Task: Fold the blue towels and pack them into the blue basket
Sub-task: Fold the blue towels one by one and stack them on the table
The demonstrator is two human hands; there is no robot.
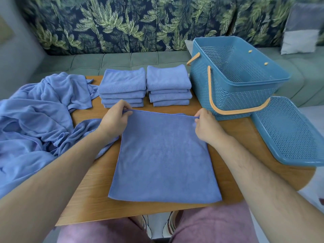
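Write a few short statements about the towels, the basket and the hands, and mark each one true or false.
1. The left hand and the right hand each pinch a far corner of the flat towel. True.
2. The basket holds folded towels. False: none show inside it; they sit in a left stack and a right stack on the table.
3. The lid is off the basket and lies beside it. True.
4. The heap of unfolded towels lies on the person's right. False: it lies on the left.
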